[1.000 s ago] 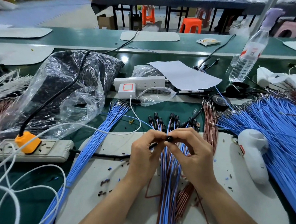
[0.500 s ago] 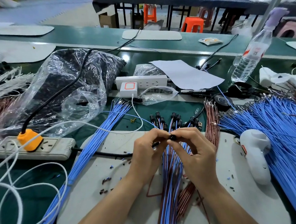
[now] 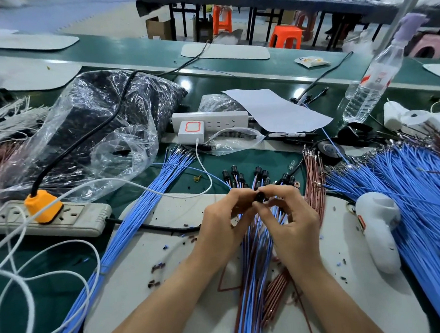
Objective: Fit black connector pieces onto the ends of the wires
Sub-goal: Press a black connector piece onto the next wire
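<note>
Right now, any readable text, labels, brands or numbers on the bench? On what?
None legible.
Water bottle label: red and white print, too blurred.
Packet: yellow print, too blurred.
Pen: marking too small.
White charger: only an orange square outline, no words.

No legible text; water bottle label (image 3: 378,76) blurred.

Left hand (image 3: 224,217), right hand (image 3: 294,219) meet mid-frame, fingers curled, both pinching black connector (image 3: 260,196)

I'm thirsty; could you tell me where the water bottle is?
Head view, far right: water bottle stands beyond the blue wire pile, right of the paper sheet.
</note>
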The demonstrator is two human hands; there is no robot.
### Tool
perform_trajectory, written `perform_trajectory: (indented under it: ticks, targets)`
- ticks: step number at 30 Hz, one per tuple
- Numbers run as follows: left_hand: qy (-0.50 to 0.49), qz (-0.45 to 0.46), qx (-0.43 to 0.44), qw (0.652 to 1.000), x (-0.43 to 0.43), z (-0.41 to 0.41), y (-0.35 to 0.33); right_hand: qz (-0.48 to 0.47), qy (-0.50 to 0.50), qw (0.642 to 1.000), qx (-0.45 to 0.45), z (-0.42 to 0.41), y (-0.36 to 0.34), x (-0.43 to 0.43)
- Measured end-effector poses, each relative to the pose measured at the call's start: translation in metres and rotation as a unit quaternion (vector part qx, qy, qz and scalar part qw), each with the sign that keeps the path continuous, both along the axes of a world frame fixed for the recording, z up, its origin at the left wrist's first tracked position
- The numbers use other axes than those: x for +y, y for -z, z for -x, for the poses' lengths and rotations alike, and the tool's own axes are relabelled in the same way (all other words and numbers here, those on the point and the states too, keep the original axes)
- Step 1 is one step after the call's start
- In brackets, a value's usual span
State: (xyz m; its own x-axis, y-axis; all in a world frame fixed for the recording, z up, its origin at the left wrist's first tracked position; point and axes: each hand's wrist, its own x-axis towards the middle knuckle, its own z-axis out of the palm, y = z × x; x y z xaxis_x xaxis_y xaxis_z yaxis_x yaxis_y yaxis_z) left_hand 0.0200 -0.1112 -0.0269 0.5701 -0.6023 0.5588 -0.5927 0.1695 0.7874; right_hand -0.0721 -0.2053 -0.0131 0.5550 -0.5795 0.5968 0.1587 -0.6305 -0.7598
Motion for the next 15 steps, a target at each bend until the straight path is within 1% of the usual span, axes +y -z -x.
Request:
perform_trajectory:
  ticks: [3, 6, 9, 12, 15]
  targets:
    - [-0.003, 0.013, 0.004, 1.000, -0.0006, 0.0026, -0.0011, 0.005, -0.012, 1.000, -0.007, 0.0014, -0.0026, -0.0026]
    - [-0.006, 0.020, 0.008, 1.000, 0.0028, 0.0029, -0.0020, -0.034, -0.052, 0.998, -0.001, 0.0012, -0.0052, -0.0003]
    - [0.026, 0.024, 0.019, 0.999, 0.0055, 0.0051, -0.0049, -0.058, -0.051, 0.997, 0.008, 0.0021, -0.0050, -0.0018]
    - [0.056, 0.034, 0.022, 0.998, 0.0046, 0.0066, -0.0063, -0.019, -0.023, 0.999, 0.014, 0.0028, -0.0032, -0.0043]
    - [0.031, 0.039, 0.012, 0.999, 0.0029, 0.0059, -0.0057, -0.002, -0.016, 1.000, 0.007, 0.0034, -0.0025, -0.0041]
